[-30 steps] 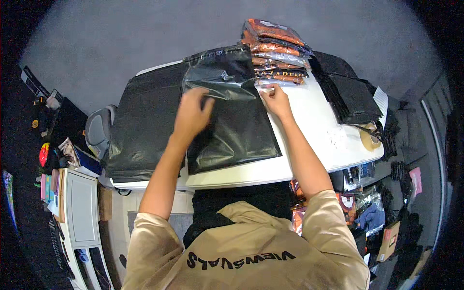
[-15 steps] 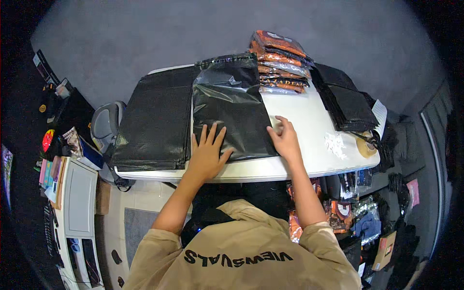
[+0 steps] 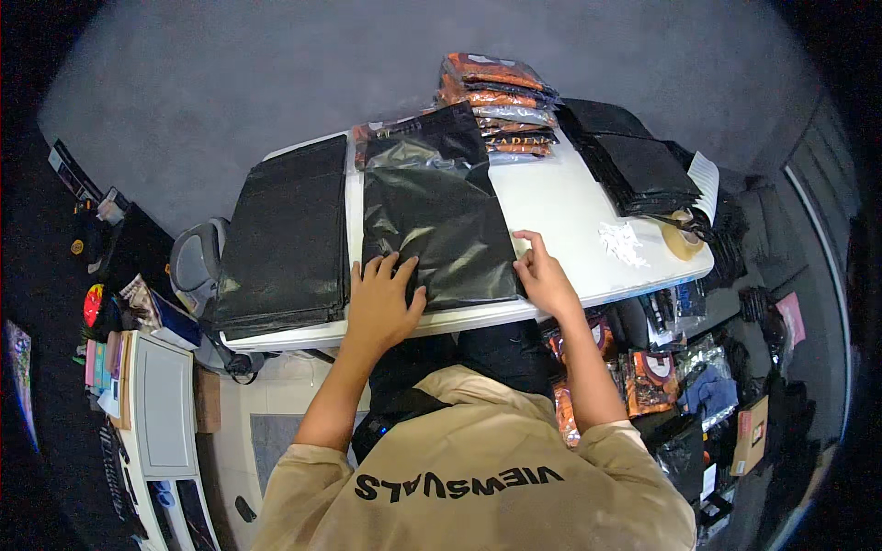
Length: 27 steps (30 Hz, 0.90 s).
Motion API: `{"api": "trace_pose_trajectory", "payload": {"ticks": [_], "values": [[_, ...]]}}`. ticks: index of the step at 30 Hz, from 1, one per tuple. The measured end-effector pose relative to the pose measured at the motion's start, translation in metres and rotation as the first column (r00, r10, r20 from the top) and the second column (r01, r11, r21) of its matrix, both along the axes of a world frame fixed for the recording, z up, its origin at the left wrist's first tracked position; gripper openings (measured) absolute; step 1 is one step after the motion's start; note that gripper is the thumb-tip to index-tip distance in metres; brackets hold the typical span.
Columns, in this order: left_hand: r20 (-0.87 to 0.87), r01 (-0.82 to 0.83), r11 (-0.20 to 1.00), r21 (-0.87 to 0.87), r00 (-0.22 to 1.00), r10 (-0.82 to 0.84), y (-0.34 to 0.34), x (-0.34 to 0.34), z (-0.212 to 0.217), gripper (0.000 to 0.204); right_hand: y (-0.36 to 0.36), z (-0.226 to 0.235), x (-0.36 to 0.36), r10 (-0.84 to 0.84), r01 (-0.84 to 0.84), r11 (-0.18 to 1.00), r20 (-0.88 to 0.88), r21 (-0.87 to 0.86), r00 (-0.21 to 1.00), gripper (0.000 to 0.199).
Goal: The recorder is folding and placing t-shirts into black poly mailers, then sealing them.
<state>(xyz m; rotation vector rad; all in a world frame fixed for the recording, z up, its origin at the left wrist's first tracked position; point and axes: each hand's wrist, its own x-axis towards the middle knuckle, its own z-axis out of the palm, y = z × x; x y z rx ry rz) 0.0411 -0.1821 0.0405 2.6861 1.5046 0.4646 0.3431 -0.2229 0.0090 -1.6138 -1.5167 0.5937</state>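
Observation:
A black plastic mailing bag (image 3: 432,216) lies flat on the white table (image 3: 560,207) in front of me, its surface creased and shiny. My left hand (image 3: 381,298) rests palm down on its near left part, fingers spread. At the near right corner of the bag is my right hand (image 3: 547,280). Its index finger is bent and held apart from the thumb, which is close to the bag's edge; I cannot tell whether it touches. Left of the bag lies a broad stack of black bags (image 3: 283,239).
Packaged orange and black garments (image 3: 501,115) are stacked at the far edge. More black bags (image 3: 648,174) lie at the right, with a tape roll (image 3: 682,241) and scattered white slips (image 3: 623,245). A white cabinet (image 3: 165,399) stands left; wrapped garments (image 3: 654,381) lie below the table's right side.
My view has shifted slightly. The bag's far end has turned a little, and an orange package now shows behind its far left corner. My right hand has come closer to the bag's near right corner.

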Motion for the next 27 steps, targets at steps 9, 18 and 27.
{"api": "trace_pose_trajectory", "payload": {"ticks": [9, 18, 27], "values": [[0.004, 0.295, 0.953, 0.067, 0.955, -0.296, 0.018, 0.054, -0.016, 0.067, 0.048, 0.004, -0.057, 0.039, -0.187, 0.947, 0.484, 0.261, 0.874, 0.052], [0.012, 0.113, 0.993, 0.038, 0.993, -0.114, 0.022, 0.031, -0.028, 0.084, 0.046, -0.007, -0.059, 0.062, -0.064, 0.998, 0.632, -0.019, 0.772, 0.071], [0.066, 0.005, 0.999, -0.034, 0.998, -0.003, 0.028, 0.0, -0.031, 0.081, 0.036, -0.015, -0.046, 0.041, -0.023, 0.999, 0.63, -0.036, 0.776, 0.076]]}}
